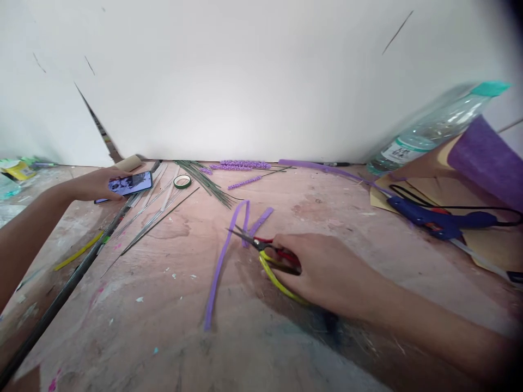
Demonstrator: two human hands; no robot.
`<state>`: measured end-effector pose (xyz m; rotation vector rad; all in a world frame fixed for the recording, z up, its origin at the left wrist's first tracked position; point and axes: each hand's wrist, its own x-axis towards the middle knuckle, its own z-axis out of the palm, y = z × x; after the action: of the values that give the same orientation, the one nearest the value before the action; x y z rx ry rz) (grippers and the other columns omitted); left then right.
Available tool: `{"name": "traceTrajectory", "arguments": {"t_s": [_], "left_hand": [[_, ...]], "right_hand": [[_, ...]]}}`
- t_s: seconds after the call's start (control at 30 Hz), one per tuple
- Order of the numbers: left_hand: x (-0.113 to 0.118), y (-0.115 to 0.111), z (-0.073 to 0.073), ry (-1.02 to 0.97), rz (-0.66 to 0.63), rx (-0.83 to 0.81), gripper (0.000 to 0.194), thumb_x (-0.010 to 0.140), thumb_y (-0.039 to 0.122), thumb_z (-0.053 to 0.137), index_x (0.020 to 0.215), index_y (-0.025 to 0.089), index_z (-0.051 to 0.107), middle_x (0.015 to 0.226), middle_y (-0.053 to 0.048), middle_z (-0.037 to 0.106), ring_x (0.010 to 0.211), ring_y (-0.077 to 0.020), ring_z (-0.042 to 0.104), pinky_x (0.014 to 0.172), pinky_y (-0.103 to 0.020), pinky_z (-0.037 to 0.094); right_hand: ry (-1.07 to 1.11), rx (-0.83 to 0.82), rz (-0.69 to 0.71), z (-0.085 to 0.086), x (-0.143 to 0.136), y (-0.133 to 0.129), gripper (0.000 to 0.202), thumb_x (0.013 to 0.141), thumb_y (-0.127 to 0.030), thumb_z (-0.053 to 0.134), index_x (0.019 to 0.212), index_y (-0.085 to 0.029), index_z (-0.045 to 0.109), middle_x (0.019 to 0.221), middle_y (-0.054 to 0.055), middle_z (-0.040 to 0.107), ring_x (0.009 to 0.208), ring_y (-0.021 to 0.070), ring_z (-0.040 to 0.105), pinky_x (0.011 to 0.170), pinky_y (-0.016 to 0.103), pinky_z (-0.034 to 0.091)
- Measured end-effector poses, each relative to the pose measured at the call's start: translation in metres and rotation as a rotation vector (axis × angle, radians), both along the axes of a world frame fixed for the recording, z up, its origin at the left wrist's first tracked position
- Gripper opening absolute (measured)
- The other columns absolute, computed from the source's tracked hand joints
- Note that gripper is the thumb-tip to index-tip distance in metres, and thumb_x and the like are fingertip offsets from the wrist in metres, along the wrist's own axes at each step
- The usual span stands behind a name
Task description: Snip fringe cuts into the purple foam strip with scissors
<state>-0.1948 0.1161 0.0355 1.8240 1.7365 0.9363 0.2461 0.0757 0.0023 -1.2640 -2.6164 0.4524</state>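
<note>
Purple strips point(217, 277) on table point(163, 326) | right hand point(314, 261): grasping scissors point(261, 246) | left hand point(98, 185): grasping phone point(137, 184)

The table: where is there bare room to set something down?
Bare patches: between the loose wires and the long purple strip, and between the right hand and the glue gun. Crowded: the far edge, around green stems and beaded sprigs.
</note>
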Motion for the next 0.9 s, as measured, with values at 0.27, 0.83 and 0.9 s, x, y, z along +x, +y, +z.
{"name": "traceTrajectory", "arguments": {"t_s": [0.27,0.83,0.9], "left_hand": [[0.046,-0.029,0.029,0.260,0.029,0.078,0.060,0.072,0.036,0.085,0.120,0.011,0.061,0.102,0.001,0.064,0.092,-0.0181,0.055,0.081,-0.020,0.043],[0.196,-0.117,-0.035,-0.673,-0.220,-0.339,0.052,0.076,0.029,0.083,0.112,0.021,0.046,0.113,-0.006,0.060,0.110,-0.0243,0.057,0.092,-0.037,0.046],[0.197,-0.119,-0.037,-0.691,-0.219,-0.341,0.054,0.075,0.027,0.085,0.113,0.023,0.046,0.115,-0.005,0.060,0.112,-0.0242,0.057,0.093,-0.037,0.045]], "right_hand": [[-0.186,0.220,0.008,0.045,0.010,0.003,0.020,0.084,-0.025,0.070,0.067,-0.021,0.061,0.064,0.008,0.057,0.059,0.0202,0.049,0.055,0.034,0.021],[0.696,-0.201,0.119,-0.022,-0.057,-0.052,0.042,0.108,-0.038,0.030,0.084,-0.024,0.061,0.077,0.003,0.063,0.077,0.0203,0.061,0.079,0.034,0.055],[0.725,-0.183,0.087,-0.026,-0.058,-0.052,0.043,0.108,-0.040,0.031,0.083,-0.024,0.062,0.075,0.003,0.062,0.074,0.0202,0.060,0.077,0.035,0.056]]}}
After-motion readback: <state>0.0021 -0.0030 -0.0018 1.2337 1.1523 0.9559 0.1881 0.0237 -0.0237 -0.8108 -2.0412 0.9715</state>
